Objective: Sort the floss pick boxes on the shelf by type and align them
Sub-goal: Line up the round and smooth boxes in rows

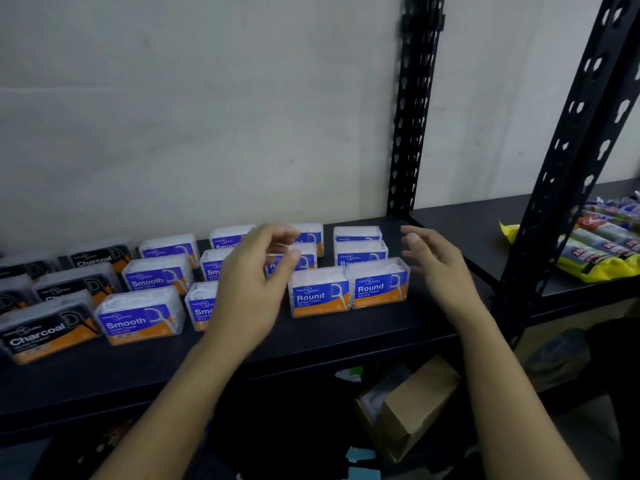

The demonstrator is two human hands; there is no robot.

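Note:
Floss pick boxes stand in rows on a black shelf (311,344). Black Charcoal boxes (48,332) fill the left, blue Smooth boxes (140,318) the middle, blue Round boxes (320,294) the right. My left hand (258,278) hovers above the middle rows with loosely curled fingers, holding nothing, and hides parts of a few Smooth and Round boxes. To the right of the front Round box (379,287), my right hand (438,263) is raised with relaxed fingers and touches no box.
Black perforated shelf posts (410,109) rise at the back right and at the right (571,140). Yellow packets (602,244) lie on the neighbouring shelf at the right. A cardboard box (412,407) sits on the level below. A pale wall stands behind the shelf.

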